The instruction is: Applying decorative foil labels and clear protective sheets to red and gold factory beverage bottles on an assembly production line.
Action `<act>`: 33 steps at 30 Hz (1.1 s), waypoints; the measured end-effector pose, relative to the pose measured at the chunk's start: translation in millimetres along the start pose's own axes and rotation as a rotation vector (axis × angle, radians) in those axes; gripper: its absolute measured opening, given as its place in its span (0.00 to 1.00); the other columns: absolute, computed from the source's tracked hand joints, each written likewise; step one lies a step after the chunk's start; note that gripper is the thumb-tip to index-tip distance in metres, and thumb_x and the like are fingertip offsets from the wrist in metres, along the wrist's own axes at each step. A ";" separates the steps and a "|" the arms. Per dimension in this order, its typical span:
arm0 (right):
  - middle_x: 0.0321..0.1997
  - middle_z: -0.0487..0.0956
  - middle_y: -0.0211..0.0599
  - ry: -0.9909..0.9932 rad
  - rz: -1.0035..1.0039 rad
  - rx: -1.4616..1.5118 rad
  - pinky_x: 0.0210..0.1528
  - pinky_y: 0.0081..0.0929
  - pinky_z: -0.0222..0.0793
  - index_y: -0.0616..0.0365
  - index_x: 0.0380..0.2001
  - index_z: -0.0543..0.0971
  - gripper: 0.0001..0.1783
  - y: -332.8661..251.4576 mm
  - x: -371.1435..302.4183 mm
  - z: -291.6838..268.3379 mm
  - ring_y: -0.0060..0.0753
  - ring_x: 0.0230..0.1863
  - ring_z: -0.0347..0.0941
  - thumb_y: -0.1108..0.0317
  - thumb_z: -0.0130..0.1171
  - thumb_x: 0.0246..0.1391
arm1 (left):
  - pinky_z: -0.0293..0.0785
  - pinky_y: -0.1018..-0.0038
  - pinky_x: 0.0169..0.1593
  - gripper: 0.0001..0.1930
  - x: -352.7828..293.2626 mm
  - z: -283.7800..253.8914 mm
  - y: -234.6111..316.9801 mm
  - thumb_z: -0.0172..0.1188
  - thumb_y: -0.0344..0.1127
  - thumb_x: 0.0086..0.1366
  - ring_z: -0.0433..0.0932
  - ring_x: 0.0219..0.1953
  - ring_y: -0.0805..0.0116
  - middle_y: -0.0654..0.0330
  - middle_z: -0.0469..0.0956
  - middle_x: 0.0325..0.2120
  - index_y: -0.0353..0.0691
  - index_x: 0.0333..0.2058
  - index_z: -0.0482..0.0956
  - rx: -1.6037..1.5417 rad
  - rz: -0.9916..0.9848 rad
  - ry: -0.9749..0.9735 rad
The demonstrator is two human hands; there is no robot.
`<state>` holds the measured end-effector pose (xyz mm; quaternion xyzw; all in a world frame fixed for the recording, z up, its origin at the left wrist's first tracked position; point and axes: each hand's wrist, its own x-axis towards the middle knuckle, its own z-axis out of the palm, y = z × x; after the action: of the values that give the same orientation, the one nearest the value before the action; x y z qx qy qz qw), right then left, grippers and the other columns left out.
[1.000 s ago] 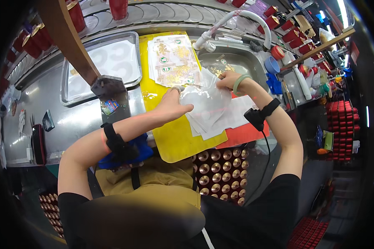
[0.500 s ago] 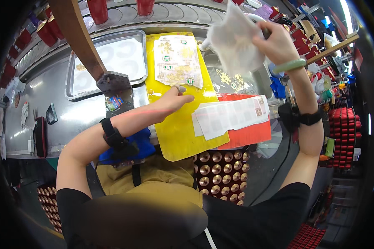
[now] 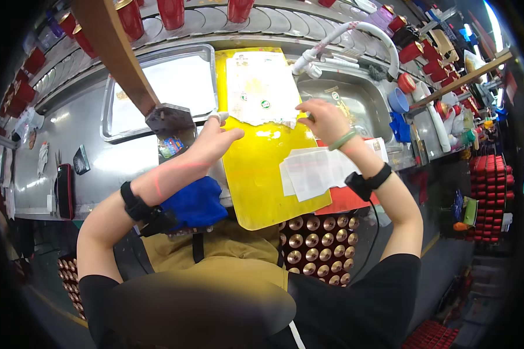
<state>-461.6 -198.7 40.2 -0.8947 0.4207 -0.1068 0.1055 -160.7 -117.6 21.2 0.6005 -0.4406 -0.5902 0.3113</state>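
A thin white sheet with faint yellow and green print (image 3: 262, 87) lies on the far part of a yellow board (image 3: 268, 186). My right hand (image 3: 327, 122), with a green bangle at its wrist, is pinched at the sheet's near right corner. A small grey piece shows at its fingers; what it is I cannot tell. Just off the near left corner, my left hand (image 3: 212, 142) hovers with thumb and index finger apart and nothing held. A whitish cover sits on its index fingertip. White paper sheets (image 3: 314, 174) overlap the board and a red board (image 3: 355, 200).
A metal tray (image 3: 106, 113) lined with white paper stands at left, behind a wooden post (image 3: 119, 52). At right are a sink (image 3: 372, 116), a white faucet (image 3: 355, 26) and a blue bowl (image 3: 398, 100). Red cups (image 3: 170, 14) line the conveyor behind.
My right hand has come down and left from over the sink, bringing the translucent sheet onto the board's printed sheet. My left hand has shifted slightly left. The faucet and sink are now uncovered.
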 end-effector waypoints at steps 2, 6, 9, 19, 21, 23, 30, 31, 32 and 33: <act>0.39 0.83 0.38 0.013 0.136 0.087 0.43 0.42 0.77 0.52 0.42 0.83 0.13 22.3 -8.4 -15.9 0.46 0.41 0.81 0.66 0.68 0.53 | 0.63 0.65 0.65 0.35 -13.9 -9.3 2.5 0.61 0.42 0.68 0.69 0.62 0.60 0.48 0.69 0.58 0.30 0.67 0.59 0.005 0.089 -0.066; 0.38 0.86 0.42 0.099 0.429 -0.088 0.46 0.38 0.77 0.52 0.41 0.86 0.13 116.7 -25.1 -49.7 0.47 0.41 0.83 0.63 0.69 0.52 | 0.66 0.65 0.66 0.30 -52.9 -26.1 -3.3 0.61 0.33 0.69 0.68 0.64 0.60 0.52 0.66 0.60 0.36 0.67 0.63 0.233 0.419 -0.044; 0.38 0.87 0.44 0.092 0.676 -0.059 0.48 0.36 0.78 0.53 0.42 0.87 0.15 169.5 -29.0 -58.7 0.43 0.40 0.85 0.60 0.69 0.52 | 0.70 0.64 0.61 0.30 -82.0 -41.4 -11.8 0.64 0.26 0.63 0.69 0.63 0.54 0.49 0.68 0.61 0.36 0.63 0.68 0.495 0.611 0.134; 0.58 0.80 0.52 -0.403 1.132 0.052 0.52 0.39 0.78 0.64 0.65 0.70 0.53 290.0 -18.3 24.2 0.45 0.54 0.81 0.40 0.75 0.44 | 0.68 0.65 0.62 0.25 -122.7 -54.9 -72.9 0.57 0.24 0.68 0.72 0.57 0.59 0.51 0.70 0.59 0.34 0.63 0.69 0.539 0.429 0.458; 0.54 0.82 0.49 -0.439 1.100 -0.024 0.44 0.35 0.80 0.66 0.67 0.68 0.53 296.8 -15.6 30.5 0.39 0.45 0.84 0.43 0.75 0.47 | 0.68 0.66 0.61 0.25 -119.4 -53.0 -76.2 0.57 0.24 0.67 0.72 0.57 0.59 0.51 0.70 0.59 0.35 0.63 0.69 0.526 0.429 0.468; 0.51 0.83 0.42 -0.486 1.002 0.124 0.37 0.28 0.79 0.65 0.67 0.68 0.47 292.1 -18.5 33.0 0.31 0.40 0.83 0.49 0.74 0.51 | 0.68 0.66 0.61 0.25 -119.0 -49.0 -73.8 0.57 0.23 0.67 0.72 0.57 0.58 0.51 0.70 0.59 0.35 0.63 0.69 0.524 0.431 0.477; 0.43 0.85 0.34 -0.342 1.127 0.540 0.37 0.30 0.77 0.52 0.58 0.79 0.27 311.7 -33.3 19.2 0.30 0.42 0.83 0.64 0.69 0.54 | 0.69 0.66 0.58 0.26 -120.7 -44.6 -69.4 0.58 0.21 0.64 0.72 0.58 0.53 0.48 0.71 0.59 0.37 0.61 0.70 0.611 0.409 0.456; 0.42 0.85 0.34 -0.333 1.140 0.339 0.36 0.31 0.77 0.51 0.56 0.80 0.23 322.8 -34.0 19.1 0.31 0.44 0.83 0.69 0.66 0.55 | 0.69 0.66 0.58 0.26 -120.0 -44.8 -70.5 0.58 0.21 0.64 0.72 0.58 0.53 0.49 0.71 0.59 0.37 0.61 0.70 0.618 0.387 0.453; 0.44 0.86 0.40 -0.341 1.088 0.039 0.41 0.36 0.78 0.57 0.50 0.83 0.20 334.2 -36.5 17.9 0.40 0.44 0.84 0.69 0.65 0.53 | 0.69 0.66 0.57 0.26 -119.6 -46.0 -74.9 0.58 0.21 0.64 0.72 0.58 0.53 0.49 0.71 0.59 0.37 0.61 0.70 0.617 0.400 0.449; 0.44 0.86 0.40 -0.351 1.079 0.047 0.41 0.36 0.78 0.57 0.50 0.83 0.20 333.0 -33.8 25.1 0.40 0.44 0.84 0.69 0.65 0.53 | 0.69 0.66 0.57 0.26 -121.8 -46.4 -77.2 0.58 0.21 0.64 0.72 0.58 0.53 0.49 0.71 0.59 0.37 0.61 0.70 0.624 0.386 0.455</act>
<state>-718.7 -377.8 -80.1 -0.5549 0.7918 0.1035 0.2333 -92.2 17.0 10.2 0.6871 -0.6225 -0.2121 0.3089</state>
